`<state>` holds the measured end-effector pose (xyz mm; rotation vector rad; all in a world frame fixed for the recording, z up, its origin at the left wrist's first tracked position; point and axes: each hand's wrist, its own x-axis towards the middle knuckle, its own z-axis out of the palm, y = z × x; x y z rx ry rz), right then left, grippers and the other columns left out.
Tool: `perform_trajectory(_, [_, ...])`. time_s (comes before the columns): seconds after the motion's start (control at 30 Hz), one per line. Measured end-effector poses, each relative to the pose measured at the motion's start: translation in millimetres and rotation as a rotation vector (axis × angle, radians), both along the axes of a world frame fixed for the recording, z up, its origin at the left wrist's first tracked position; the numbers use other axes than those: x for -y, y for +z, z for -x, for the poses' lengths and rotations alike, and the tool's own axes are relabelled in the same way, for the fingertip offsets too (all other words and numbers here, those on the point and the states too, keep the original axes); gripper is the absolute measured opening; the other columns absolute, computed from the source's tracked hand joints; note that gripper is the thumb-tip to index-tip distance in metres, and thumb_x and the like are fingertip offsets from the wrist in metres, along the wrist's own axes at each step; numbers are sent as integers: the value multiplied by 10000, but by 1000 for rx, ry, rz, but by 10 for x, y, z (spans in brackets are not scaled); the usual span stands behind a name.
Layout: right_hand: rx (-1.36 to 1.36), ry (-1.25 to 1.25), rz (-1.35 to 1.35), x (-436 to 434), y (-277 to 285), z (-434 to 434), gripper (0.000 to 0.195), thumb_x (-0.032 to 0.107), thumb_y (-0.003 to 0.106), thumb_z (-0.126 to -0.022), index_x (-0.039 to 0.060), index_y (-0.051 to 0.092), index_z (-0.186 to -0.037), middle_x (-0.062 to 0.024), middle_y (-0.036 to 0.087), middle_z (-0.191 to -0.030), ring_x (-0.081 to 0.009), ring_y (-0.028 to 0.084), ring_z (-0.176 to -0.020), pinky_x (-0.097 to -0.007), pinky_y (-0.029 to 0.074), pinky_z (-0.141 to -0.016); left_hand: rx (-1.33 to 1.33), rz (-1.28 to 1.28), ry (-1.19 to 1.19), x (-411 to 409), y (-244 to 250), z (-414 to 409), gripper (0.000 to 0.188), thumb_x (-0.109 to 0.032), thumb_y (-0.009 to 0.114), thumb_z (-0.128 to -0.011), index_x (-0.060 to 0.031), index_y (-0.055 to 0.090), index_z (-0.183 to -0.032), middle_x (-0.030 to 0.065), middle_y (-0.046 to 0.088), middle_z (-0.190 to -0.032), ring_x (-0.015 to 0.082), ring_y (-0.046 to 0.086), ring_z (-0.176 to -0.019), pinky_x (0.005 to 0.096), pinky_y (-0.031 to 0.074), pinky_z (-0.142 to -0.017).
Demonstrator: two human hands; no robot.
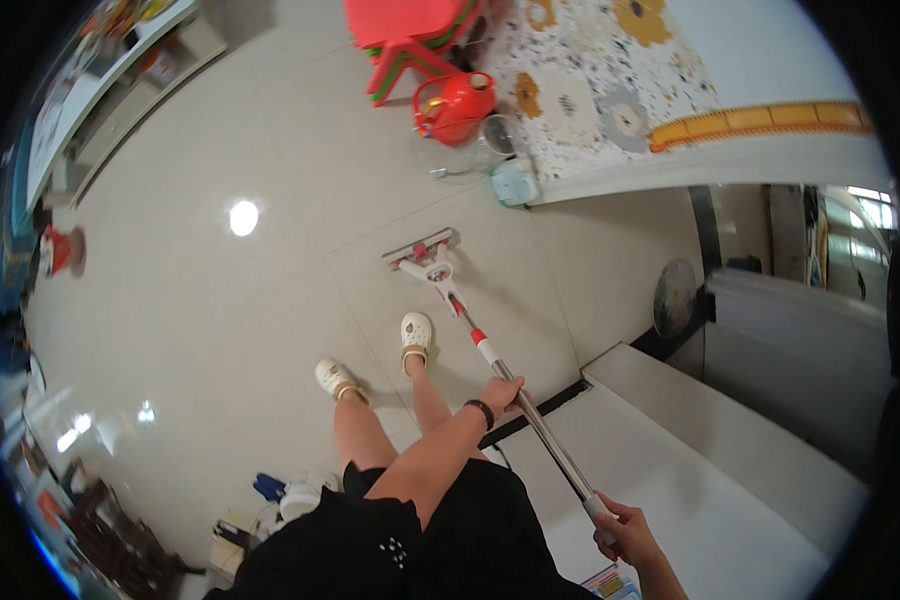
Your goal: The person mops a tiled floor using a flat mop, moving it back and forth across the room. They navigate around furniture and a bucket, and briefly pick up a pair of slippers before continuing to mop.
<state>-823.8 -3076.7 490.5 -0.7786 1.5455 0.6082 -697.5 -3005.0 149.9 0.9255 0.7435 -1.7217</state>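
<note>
A squeeze mop (544, 431) with a steel pole and red and white fittings slants across the view. My left hand (501, 396), with a dark bracelet at the wrist, is closed around the middle of the pole. Lower right, my right hand (624, 529) holds the grey grip at the pole's top end. The mop's flat head (420, 249) rests on the glossy tiled floor (270, 300), ahead of my feet in cream clogs (416, 334). How much of a sponge the head carries cannot be told.
Stacked red plastic stools (405, 30), a red kettle (461, 109) and a pale plastic container (515, 182) stand beyond the mop head. A low shelf (150, 94) lies upper left. Near the right wall are a round disc (675, 298) and a white ledge (720, 442). A red-and-white object (56, 251) stands far left.
</note>
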Motion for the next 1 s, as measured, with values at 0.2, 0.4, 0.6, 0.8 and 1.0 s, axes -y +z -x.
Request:
perform_trajectory(0.2, [33, 399, -9, -71, 62, -336, 510, 88, 581, -801, 68, 400, -1277, -15, 448, -523, -86, 387, -371, -236, 309, -316, 11, 34, 246, -605, 198, -284, 214, -159, 484, -828, 40, 468, -905, 132, 607, -791, 231, 633, -694, 332, 546, -634])
perform_trajectory(0.4, [267, 988, -25, -711, -309, -1243, 509, 105, 593, -769, 90, 443, -1255, -9, 509, -578, -59, 438, -419, -224, 381, -398, 186, -32, 625, -2081, -194, -686, 193, -159, 484, -829, 21, 475, -898, 116, 580, -812, 227, 589, -680, 341, 514, -618])
perform_trajectory(0.6, [841, 1174, -122, -2283, -1388, -1944, 499, 88, 550, -796, 140, 422, -1276, 4, 522, -641, -57, 439, -434, -214, 375, -402, 522, -489, 726, -4163, -517, -994, 247, -221, 493, -813, 9, 555, -751, 88, 560, -676, 189, 543, -569, 315, 449, -496])
perform_trajectory(0.8, [589, 1286, -240, -3867, -1729, -2575, 413, 193, 506, -791, 213, 505, -1204, -43, 573, -635, -125, 527, -512, -264, 437, -517, 361, -687, 951, -5405, -451, -1215, 203, -156, 432, -850, 44, 435, -887, 101, 519, -685, 166, 489, -521, 280, 458, -501])
perform_trajectory(1.0, [699, 1393, -52, -3814, -1921, -2197, 394, 182, 527, -825, 178, 499, -1218, 1, 474, -557, -80, 443, -462, -236, 379, -433, 274, -598, 574, -5332, -239, -1114, 344, -244, 375, -880, 48, 329, -1058, 189, 572, -842, 240, 599, -703, 340, 523, -572])
